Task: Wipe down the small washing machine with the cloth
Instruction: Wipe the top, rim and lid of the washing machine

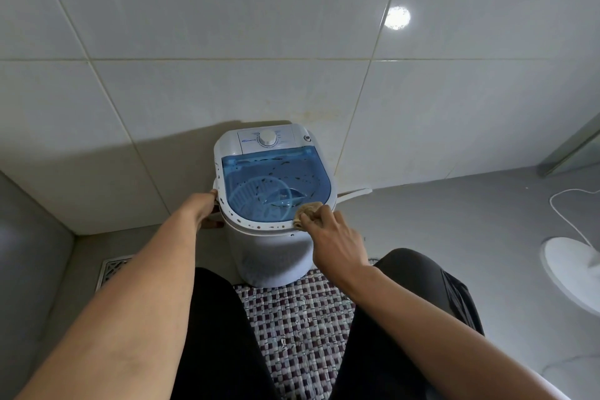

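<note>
A small white washing machine (272, 256) with a see-through blue lid (276, 178) stands against the tiled wall. Dark smears dot the lid and its white rim. My left hand (203, 208) grips the handle on the machine's left side. My right hand (328, 234) is closed on a bunched brown cloth (308, 209), which presses on the lid's front right edge. A round white dial (268, 138) sits on the control panel at the back.
A checked woven mat (298, 334) lies under my knees in front of the machine. A metal floor drain (113, 271) is at the left. A white fan base (571, 273) and its cord (565, 201) lie on the grey floor at the right.
</note>
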`<act>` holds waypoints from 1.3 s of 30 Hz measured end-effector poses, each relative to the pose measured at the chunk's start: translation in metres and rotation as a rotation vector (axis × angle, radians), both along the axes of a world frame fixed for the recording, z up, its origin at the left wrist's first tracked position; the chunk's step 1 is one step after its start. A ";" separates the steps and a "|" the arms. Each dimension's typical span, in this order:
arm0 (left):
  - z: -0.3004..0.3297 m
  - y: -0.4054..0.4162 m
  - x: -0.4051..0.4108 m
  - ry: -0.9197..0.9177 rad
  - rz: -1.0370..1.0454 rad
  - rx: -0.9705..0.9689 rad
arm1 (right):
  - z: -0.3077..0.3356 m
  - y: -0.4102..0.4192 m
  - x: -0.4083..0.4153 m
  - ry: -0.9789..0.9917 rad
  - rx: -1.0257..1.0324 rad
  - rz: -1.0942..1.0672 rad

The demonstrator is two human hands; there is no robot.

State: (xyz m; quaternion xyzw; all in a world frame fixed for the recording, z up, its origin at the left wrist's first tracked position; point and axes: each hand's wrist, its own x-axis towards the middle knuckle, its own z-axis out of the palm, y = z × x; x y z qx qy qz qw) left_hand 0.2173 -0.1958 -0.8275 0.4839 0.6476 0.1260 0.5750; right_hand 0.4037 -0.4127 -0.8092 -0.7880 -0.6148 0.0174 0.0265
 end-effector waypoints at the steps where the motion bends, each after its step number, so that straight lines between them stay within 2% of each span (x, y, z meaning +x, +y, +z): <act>1: 0.002 -0.002 0.000 0.002 0.001 -0.012 | 0.000 0.000 -0.005 0.001 -0.004 0.027; 11: -0.003 0.000 0.000 -0.016 0.022 -0.018 | -0.006 0.014 -0.049 -0.008 -0.018 0.282; 16: 0.001 -0.008 0.005 -0.052 0.048 -0.009 | 0.002 0.018 -0.025 0.142 0.143 0.204; 19: -0.006 -0.002 0.003 -0.050 0.051 -0.023 | 0.004 0.011 0.003 0.147 0.234 0.161; 23: -0.014 0.004 -0.003 -0.053 0.028 -0.004 | -0.002 -0.001 0.010 0.025 0.094 0.182; 31: -0.004 -0.006 -0.004 -0.141 0.090 -0.053 | -0.008 0.028 -0.040 -0.080 -0.047 0.303; 39: -0.022 0.007 -0.009 -0.136 0.101 -0.014 | 0.010 0.065 -0.078 -0.141 -0.034 0.380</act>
